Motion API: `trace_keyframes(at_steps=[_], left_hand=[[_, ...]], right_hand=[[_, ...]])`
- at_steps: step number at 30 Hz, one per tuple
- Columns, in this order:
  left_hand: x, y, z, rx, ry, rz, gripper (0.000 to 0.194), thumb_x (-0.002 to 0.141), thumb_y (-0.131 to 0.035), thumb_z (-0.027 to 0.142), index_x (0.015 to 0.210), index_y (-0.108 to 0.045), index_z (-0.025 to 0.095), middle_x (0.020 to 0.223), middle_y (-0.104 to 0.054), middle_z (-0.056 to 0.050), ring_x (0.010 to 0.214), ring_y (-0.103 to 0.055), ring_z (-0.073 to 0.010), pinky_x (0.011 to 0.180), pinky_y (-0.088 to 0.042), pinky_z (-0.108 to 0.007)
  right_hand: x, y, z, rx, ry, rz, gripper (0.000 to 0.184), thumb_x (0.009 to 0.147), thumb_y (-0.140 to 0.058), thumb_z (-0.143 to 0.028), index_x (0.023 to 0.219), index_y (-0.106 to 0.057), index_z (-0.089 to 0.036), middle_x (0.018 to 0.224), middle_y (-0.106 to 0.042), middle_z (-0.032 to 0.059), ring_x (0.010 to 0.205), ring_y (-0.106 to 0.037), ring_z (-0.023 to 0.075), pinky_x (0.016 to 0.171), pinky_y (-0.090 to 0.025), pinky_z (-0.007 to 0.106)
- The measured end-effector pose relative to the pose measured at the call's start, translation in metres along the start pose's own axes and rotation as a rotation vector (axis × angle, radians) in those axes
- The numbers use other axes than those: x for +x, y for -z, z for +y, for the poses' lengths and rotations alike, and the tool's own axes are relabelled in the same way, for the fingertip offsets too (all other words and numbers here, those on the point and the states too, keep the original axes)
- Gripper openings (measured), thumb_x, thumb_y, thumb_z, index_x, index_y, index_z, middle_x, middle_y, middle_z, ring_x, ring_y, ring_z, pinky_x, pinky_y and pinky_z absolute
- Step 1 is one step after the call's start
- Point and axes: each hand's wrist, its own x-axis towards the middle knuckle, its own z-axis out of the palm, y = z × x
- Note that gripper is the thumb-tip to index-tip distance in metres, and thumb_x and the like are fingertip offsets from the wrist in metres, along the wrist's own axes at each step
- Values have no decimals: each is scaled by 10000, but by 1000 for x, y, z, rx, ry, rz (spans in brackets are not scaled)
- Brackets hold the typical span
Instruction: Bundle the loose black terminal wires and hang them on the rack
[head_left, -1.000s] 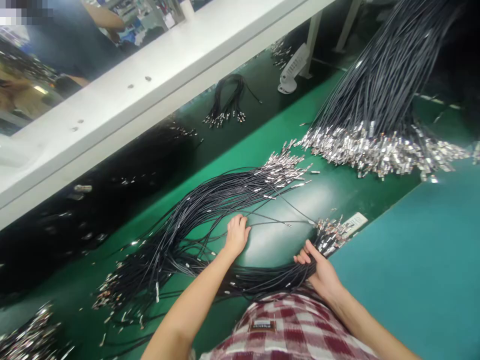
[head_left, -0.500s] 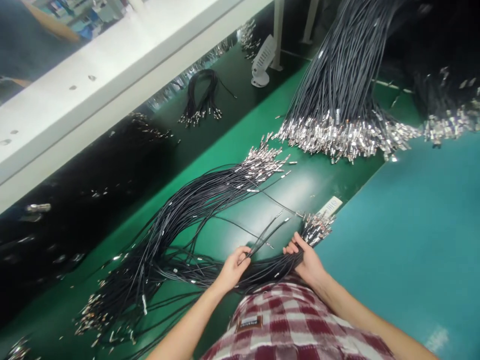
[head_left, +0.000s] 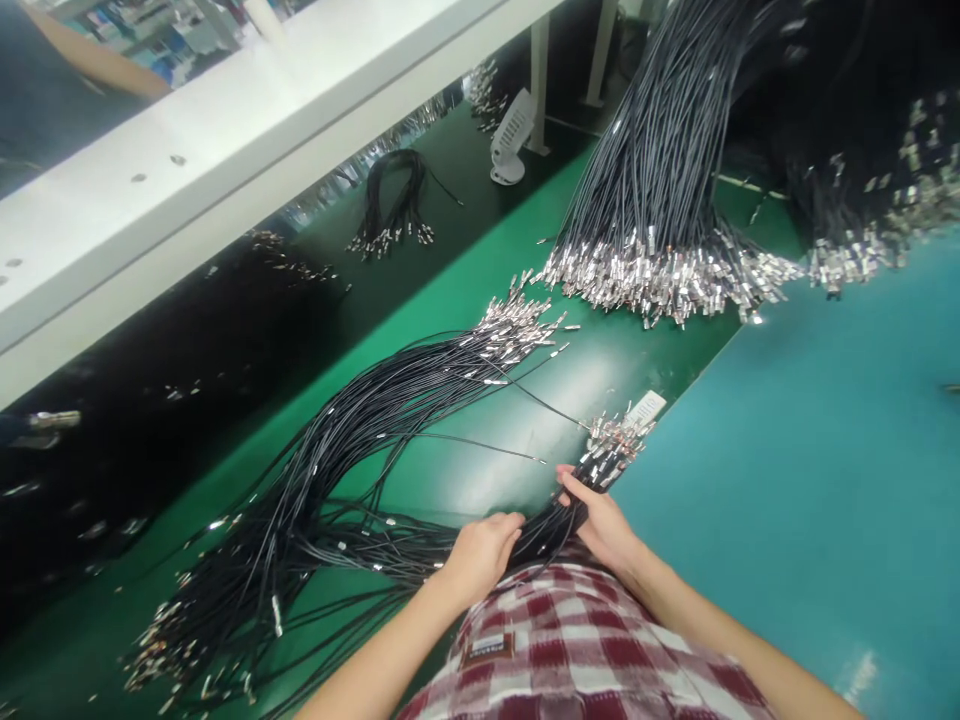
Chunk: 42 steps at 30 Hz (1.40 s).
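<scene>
A bundle of thin black cables [head_left: 551, 528] with metal end terminals crosses the green tabletop just in front of my checked clothing. My left hand [head_left: 486, 552] is wrapped over the bundle, its fingers curled around the cables. Farther right, my right hand [head_left: 592, 510] grips the same bundle a little below its metal terminals [head_left: 611, 445]. Beside those tips lies a small white label [head_left: 646, 408] with writing on it. Behind the bundle a larger curved pile of black cables [head_left: 360, 400] stretches across the table, and one loose cable [head_left: 480, 444] sticks out toward my right hand.
A thick hank of cables [head_left: 660, 130] hangs at the back right, its metal ends on the table. A white rail [head_left: 225, 130] runs along the upper left. Under it are a small cable loop [head_left: 394, 200] and a grey fan-like object [head_left: 513, 140]. Another person's arm [head_left: 97, 50] shows beyond.
My left hand has moved from pinching a few loose cable ends to closing over the bundle; those raised ends no longer show. My right hand keeps its hold. The view has shifted slightly.
</scene>
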Motion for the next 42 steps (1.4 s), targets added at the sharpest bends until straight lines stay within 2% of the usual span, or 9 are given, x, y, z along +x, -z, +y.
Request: trace_keyframes(at_steps=[3,6,12,17,23,26,30,33,42], left_hand=[[3,9,-12,168,-78,-3,326,1004,-363,355,1030,-655,214,862,-661,-48,836,-610,-191,804,-453,-311],[27,44,-54,341,58,175,253,982,-437,328,1037,-638,184,1000,-640,-84,955,-570,-216,839,-440,-330],[58,104,-129,654,171,131,138,952,-469,196,934,-599,153,971,-619,-108,959,-522,-251,846,-418,-384],[80,91,-96,549,-87,210,183,984,-422,271,946,-574,177,1035,-581,-93,983,-499,-224,871,-431,-357],[138,50,-57,376,101,146,57,897,-515,118,913,-546,162,1115,-528,-126,998,-530,-239,870,-463,-379],[118,37,-50,201,82,103,98,912,-466,103,874,-508,183,961,-538,-70,854,-546,-194,806,-474,-336],[40,31,-33,-89,-21,156,143,973,-417,207,836,-459,201,850,-515,-24,775,-525,-156,732,-460,-280],[-2,25,-13,-119,-58,135,153,992,-383,230,871,-471,197,863,-527,-35,781,-523,-156,721,-461,-279],[-29,8,-7,145,-200,140,212,994,-370,223,944,-571,179,899,-626,-77,856,-600,-193,781,-530,-320]], right_hand=[[-1,8,1,-42,11,76,363,547,-916,-381,747,-699,-170,782,-651,8,714,-568,125,635,-521,229],[-3,13,1,-27,6,-9,340,590,-892,-413,733,-689,-180,963,-679,39,953,-598,195,853,-553,336],[-3,14,2,32,-83,-67,305,655,-857,-396,660,-628,-196,691,-584,-16,752,-590,156,813,-553,321],[5,9,1,49,-85,-52,323,643,-864,-385,645,-604,-194,652,-560,-18,701,-577,153,737,-540,292],[12,2,-2,63,-110,-43,330,643,-864,-383,642,-598,-188,629,-558,-20,679,-572,143,712,-529,271],[14,5,-1,96,-110,-1,329,630,-873,-375,638,-602,-189,624,-568,-21,676,-578,138,704,-536,266],[17,6,-2,95,-110,92,314,607,-886,-365,769,-681,-192,799,-676,8,614,-556,111,573,-512,240],[15,0,-5,52,-50,-24,385,657,-858,-325,997,-709,-221,1054,-698,32,582,-519,80,584,-511,241],[10,-5,-4,-15,-2,24,382,603,-877,-244,948,-734,-164,853,-714,31,568,-538,89,554,-500,214]])
